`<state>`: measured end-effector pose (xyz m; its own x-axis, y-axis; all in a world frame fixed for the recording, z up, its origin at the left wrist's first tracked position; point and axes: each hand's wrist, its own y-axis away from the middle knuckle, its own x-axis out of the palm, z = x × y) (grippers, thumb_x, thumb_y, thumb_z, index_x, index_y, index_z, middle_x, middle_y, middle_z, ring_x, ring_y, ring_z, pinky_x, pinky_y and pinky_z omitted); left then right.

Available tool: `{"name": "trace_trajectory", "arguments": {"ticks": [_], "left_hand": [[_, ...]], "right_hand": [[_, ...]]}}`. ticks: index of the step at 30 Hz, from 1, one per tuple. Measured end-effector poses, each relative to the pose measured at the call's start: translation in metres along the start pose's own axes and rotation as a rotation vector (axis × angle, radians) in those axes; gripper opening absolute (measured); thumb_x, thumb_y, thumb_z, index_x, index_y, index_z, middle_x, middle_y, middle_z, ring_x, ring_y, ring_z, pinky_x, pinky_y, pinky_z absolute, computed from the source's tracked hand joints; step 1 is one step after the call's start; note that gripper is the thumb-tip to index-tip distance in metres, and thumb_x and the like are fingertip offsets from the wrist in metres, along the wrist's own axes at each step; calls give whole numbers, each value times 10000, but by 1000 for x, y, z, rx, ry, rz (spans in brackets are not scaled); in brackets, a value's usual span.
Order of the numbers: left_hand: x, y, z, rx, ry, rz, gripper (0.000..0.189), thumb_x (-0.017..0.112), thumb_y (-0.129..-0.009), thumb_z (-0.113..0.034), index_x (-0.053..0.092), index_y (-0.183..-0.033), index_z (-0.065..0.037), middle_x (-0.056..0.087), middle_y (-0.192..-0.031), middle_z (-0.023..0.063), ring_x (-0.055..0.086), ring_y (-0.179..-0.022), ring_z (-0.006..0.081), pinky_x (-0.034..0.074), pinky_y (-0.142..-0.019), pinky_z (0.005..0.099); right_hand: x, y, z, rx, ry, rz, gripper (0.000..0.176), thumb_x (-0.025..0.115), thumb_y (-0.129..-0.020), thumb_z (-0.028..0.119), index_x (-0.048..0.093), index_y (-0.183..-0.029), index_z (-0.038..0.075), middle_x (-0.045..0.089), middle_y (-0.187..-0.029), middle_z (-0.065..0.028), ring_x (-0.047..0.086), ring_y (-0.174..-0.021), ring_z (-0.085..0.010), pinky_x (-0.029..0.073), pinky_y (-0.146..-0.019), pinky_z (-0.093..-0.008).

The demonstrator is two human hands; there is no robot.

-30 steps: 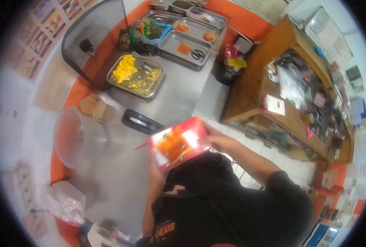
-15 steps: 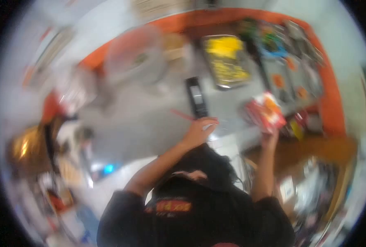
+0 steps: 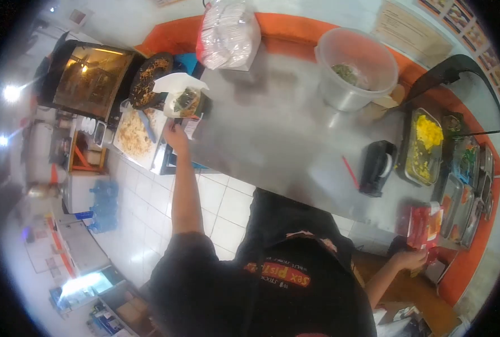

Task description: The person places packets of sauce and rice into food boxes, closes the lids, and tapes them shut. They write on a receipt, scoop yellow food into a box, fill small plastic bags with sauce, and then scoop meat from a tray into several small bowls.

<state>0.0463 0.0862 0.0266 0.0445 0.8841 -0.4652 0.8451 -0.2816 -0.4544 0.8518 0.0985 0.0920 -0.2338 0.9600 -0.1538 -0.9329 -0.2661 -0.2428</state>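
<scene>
Right hand (image 3: 410,259) gripping a red carton (image 3: 424,224) by its lower end, off the worktop's (image 3: 261,123) right end, near a metal tray (image 3: 420,181) of yellow food. Left hand (image 3: 175,137) far across at the left end, fingers curled at the near edge of an open white-flapped box (image 3: 178,83); whether it grips, cannot tell. Clear tub (image 3: 355,70) at the back.

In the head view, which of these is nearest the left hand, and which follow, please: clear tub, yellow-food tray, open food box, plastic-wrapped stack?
Nearest the left hand first:
1. Open food box: just beyond it, at the counter's left end.
2. Plastic-wrapped stack: back left.
3. Clear tub: back, right of centre.
4. Yellow-food tray: far right.
</scene>
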Motion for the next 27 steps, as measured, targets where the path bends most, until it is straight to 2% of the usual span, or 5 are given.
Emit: {"name": "trace_trajectory", "arguments": {"ticks": [6, 13, 16, 20, 27], "left_hand": [[-9, -113, 36, -183, -15, 299, 508, 566, -827, -114, 488, -1299, 59, 575, -1255, 206, 561, -1149, 326, 448, -961, 367], [33, -154, 126, -2, -156, 673, 529, 523, -806, -70, 480, -1319, 49, 605, -1236, 178, 577, -1145, 269, 426, -960, 329], [21, -148, 86, -363, 350, 684, 509, 499, -780, -28, 522, -1287, 18, 625, -1196, 179, 593, -1115, 278, 438, -938, 334], [22, -158, 116, 37, -6, 675, 497, 499, -786, -40, 560, -1279, -34, 630, -1209, 180, 615, -1071, 312, 461, -910, 357], [14, -122, 77, -10, -89, 882, 494, 501, -762, -46, 582, -1249, -49, 645, -1122, 218, 627, -1039, 342, 476, -901, 399]], "right_hand": [[107, 243, 81, 6, -87, 954, 190, 564, -844, 40, 623, -1024, 18, 597, -1053, -72, 563, -970, -197, 441, -879, -324], [204, 551, 129, -834, -139, 1938, 441, 633, -733, 107, 598, -1171, 85, 527, -1274, -130, 449, -1196, -368, 345, -1039, -469], [219, 648, 130, -1043, -37, 2102, 452, 614, -759, 132, 587, -1211, 130, 482, -1341, -113, 408, -1241, -364, 320, -1050, -492], [213, 703, 112, -1140, 58, 2060, 452, 605, -773, 153, 590, -1224, 149, 456, -1390, -87, 392, -1269, -352, 307, -1048, -510], [208, 615, 89, -1117, 262, 1839, 364, 603, -813, 167, 625, -1176, 169, 405, -1474, -4, 383, -1307, -317, 254, -1051, -546]]}}
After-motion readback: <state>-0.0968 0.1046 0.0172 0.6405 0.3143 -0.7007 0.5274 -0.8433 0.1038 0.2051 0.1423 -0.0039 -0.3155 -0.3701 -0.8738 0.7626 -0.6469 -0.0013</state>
